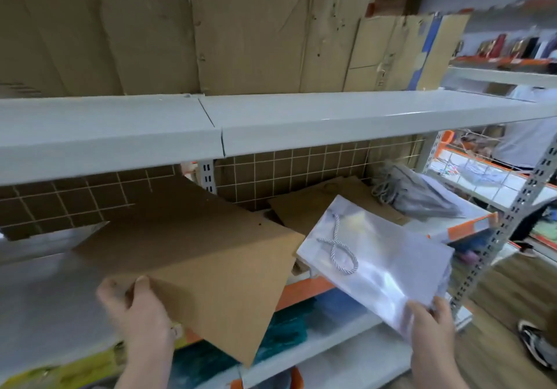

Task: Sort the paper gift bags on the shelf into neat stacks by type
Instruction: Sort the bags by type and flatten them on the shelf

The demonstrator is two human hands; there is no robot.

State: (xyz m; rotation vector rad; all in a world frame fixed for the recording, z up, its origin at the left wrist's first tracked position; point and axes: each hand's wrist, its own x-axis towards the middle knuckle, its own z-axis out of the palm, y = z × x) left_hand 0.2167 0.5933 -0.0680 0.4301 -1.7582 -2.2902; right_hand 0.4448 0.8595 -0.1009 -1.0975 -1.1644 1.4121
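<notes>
- Sorting mid-step: left hand (137, 307) grips a flat kraft bag (208, 259) by its near corner, thumb on top; the bag is tilted, hanging over the front edge of the shelf (39, 292).
- Right hand (429, 324) grips a silver bag (379, 265) by its bottom edge; the bag is held out in front of the shelf, its twisted cord handle (339, 248) lying on the face.
- Judgement: both bags are picked and separated by type; placing not yet done.
- Next move likely needs each bag laid flat on its own pile: kraft toward the kraft pile (319, 205) at the back, silver toward the grey pile (422, 196) far right. Edges want squaring.
- Count: two bags in hand, one kraft, one silver. On the shelf, at least two kraft bags overlap; the number in the grey pile is too blurred to tell.
- Cardboard sheets (256, 27) stand on the shelf above.
</notes>
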